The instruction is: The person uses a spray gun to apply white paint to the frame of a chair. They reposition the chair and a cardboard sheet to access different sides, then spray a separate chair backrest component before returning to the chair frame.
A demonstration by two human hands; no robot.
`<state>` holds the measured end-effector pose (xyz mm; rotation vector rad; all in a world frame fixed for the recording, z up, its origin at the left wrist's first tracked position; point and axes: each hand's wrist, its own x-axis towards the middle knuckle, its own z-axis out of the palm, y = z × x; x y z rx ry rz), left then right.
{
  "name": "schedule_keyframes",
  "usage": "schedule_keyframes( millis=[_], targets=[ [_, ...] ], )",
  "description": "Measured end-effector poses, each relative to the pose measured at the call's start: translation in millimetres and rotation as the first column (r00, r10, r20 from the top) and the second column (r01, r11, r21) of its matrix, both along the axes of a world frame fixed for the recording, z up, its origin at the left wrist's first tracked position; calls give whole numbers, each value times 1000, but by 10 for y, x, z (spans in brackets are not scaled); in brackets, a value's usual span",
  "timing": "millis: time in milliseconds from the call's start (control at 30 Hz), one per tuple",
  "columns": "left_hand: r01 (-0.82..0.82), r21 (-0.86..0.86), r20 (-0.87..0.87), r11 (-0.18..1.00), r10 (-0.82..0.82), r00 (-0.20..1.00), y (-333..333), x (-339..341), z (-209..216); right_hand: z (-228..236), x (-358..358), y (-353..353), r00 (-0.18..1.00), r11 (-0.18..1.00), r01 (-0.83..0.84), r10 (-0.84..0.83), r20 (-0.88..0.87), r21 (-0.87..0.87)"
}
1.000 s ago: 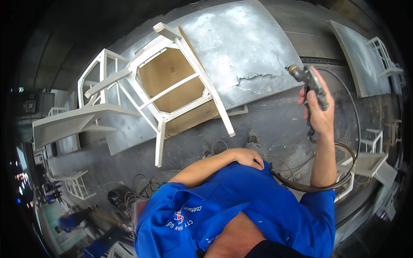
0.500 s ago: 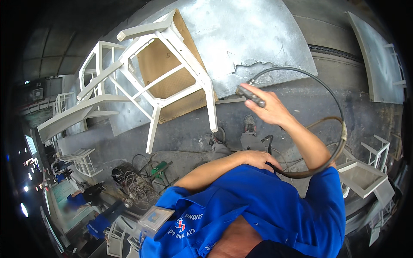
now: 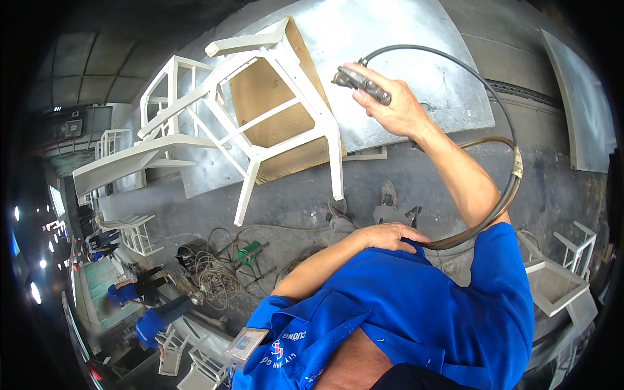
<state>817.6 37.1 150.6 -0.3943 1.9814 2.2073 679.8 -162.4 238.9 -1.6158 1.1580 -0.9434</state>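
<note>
My right hand [image 3: 394, 107] is closed around a dark spray gun [image 3: 362, 84], raised over the paint-coated board. A black hose [image 3: 465, 65] arcs from the gun round my right forearm and back toward my waist. There my left hand [image 3: 392, 238] rests against my blue shirt, its fingers closed over the hose. To the left of the gun, a white wooden chair frame [image 3: 335, 159] sits tipped over, its legs sticking out toward me. Brown cardboard [image 3: 260, 91] lies beneath it on the grey-white board [image 3: 416, 32].
More white chair frames [image 3: 170, 97] stand behind on the left. Coiled hoses [image 3: 218, 279] and a green object [image 3: 248, 252] lie on the floor at lower left. White furniture frames [image 3: 552, 283] stand at right. Two people in blue [image 3: 149, 327] are at far lower left.
My right hand has moved up and slightly left with the spray gun, drawing the hose along. My left hand stays at my waist. The view has shifted a little.
</note>
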Motion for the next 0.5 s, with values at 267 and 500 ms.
schedule_keyframes(
  millis=[267, 500],
  targets=[
    [7, -7, 17, 1000, -7, 1000, 32, 56, -21, -35, 41, -4, 996, 998, 29, -24, -90, 57],
    [89, 21, 14, 996, -89, 996, -5, 129, -6, -292, -40, 484, 984, 954, -17, 69, -164, 300]
  ],
)
